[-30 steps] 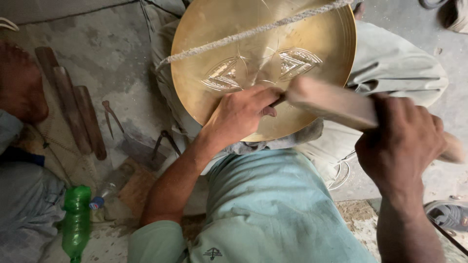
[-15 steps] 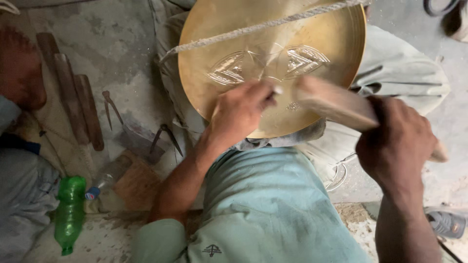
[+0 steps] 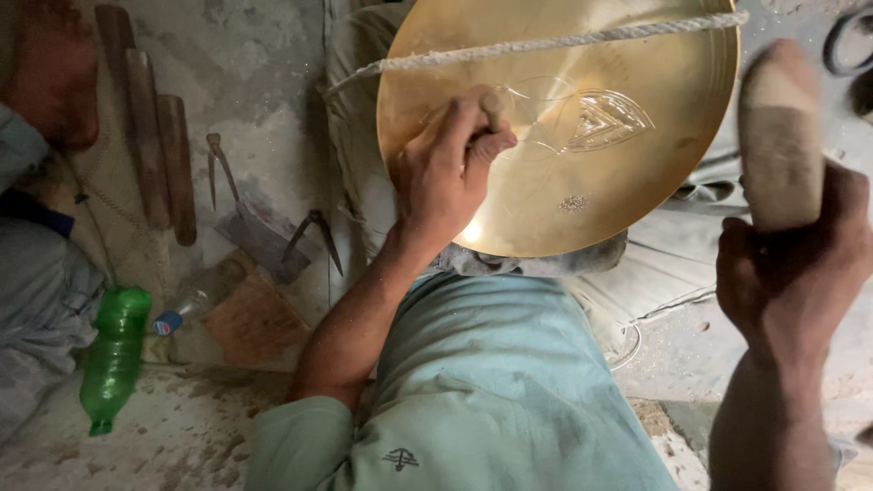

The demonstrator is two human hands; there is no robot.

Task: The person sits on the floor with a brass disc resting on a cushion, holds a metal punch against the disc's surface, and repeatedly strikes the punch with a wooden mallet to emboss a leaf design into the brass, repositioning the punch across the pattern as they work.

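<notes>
Head view, looking straight down: a big round brass plate (image 3: 582,173) fills the frame from twelve to two o'clock, resting tilted against the person's lap. Engraved leaf-like lines show near the plate's centre, with a patch of fine shavings just below them. A twisted rope (image 3: 546,43) runs across the plate's upper part, from about ten o'clock of the disc over to its two o'clock edge.

The left hand (image 3: 447,173) sits on the plate's left half, at nine o'clock of the disc. Its grip is closed around a small chisel (image 3: 492,107), the tool's butt poking up between thumb and fingers; the tip is hidden under the hand, pressed toward the brass.

Over at three o'clock of the frame, the right hand (image 3: 791,273) is clear of the plate, fist wrapped tight around a wooden mallet (image 3: 780,136). The mallet head points up toward one o'clock and is blurred.

Light green trousers (image 3: 491,382) cover the lap at six o'clock.

On the floor to the left: a green plastic bottle (image 3: 114,355) lying at eight o'clock, a small brush-like block (image 3: 255,318) just beside it, metal dividers (image 3: 314,238) at nine o'clock, and several wooden-handled tools (image 3: 150,136) laid side by side at ten o'clock.
</notes>
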